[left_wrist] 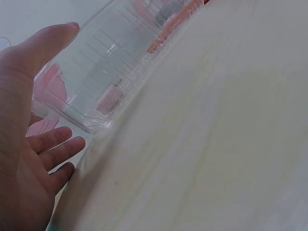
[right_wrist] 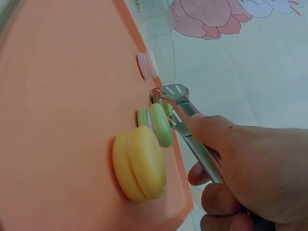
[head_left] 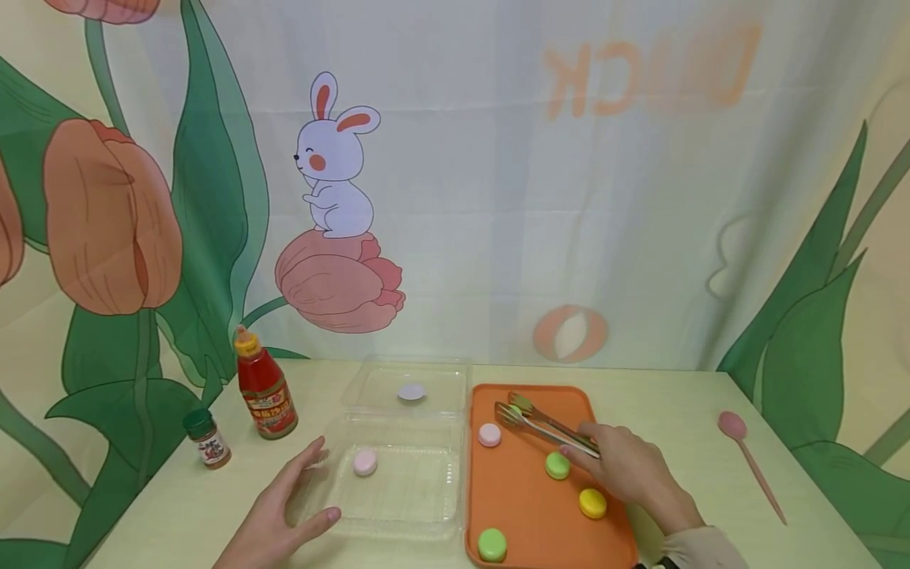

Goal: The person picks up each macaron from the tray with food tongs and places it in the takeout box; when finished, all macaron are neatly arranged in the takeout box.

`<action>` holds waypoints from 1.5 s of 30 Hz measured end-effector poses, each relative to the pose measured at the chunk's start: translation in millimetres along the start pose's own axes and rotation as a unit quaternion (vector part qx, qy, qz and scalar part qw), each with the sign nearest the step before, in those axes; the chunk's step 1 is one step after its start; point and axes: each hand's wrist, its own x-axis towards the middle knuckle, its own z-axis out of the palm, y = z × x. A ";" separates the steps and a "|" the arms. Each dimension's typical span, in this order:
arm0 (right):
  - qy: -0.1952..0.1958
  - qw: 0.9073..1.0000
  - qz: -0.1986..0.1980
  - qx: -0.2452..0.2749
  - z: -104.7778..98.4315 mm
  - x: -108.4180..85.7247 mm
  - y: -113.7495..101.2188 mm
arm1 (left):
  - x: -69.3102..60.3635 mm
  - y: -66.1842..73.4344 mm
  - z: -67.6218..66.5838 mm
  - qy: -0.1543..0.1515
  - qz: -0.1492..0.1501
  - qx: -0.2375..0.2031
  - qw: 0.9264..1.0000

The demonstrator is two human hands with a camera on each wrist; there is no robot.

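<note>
My right hand (head_left: 626, 466) grips metal tongs (head_left: 547, 428) over the orange tray (head_left: 540, 529); in the right wrist view the tong heads (right_wrist: 175, 94) lie around a green macaron at the tray's far part. Also on the tray are a pink macaron (head_left: 489, 435), a green one (head_left: 558, 465), a yellow one (head_left: 592, 503) and another green one (head_left: 492, 545) at the near left corner. My left hand (head_left: 277, 506), fingers spread, is at the left side of the clear box (head_left: 398, 521), which holds a pink macaron (head_left: 365, 461). Whether it touches the box is unclear.
A red sauce bottle (head_left: 266, 395) and a small green-capped jar (head_left: 208, 439) stand at the left. The box's lid (head_left: 370, 387) lies folded back with a small white oval (head_left: 411, 392) on it. At the right lies a pink spoon (head_left: 753, 462). A printed curtain hangs behind.
</note>
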 end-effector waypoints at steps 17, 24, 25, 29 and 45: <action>0.049 0.997 -0.045 0.033 -20.6 -3.4 -19.1 | -0.8 -0.1 -2.2 -0.003 -0.012 0.005 1.000; 0.048 0.996 -0.060 0.049 -26.9 -9.5 -37.1 | -0.6 -0.1 -2.5 -0.002 -0.009 0.005 1.000; 0.048 0.996 -0.062 0.052 -27.0 -10.7 -39.4 | -0.7 -0.1 -2.6 -0.003 -0.007 0.005 1.000; 0.041 0.994 -0.078 0.060 -25.6 -14.6 -49.0 | -1.1 0.1 -2.8 -0.003 -0.005 0.003 1.000; 0.014 0.981 -0.182 0.063 3.4 -2.4 -96.7 | 0.0 0.1 -0.2 0.002 0.004 -0.003 1.000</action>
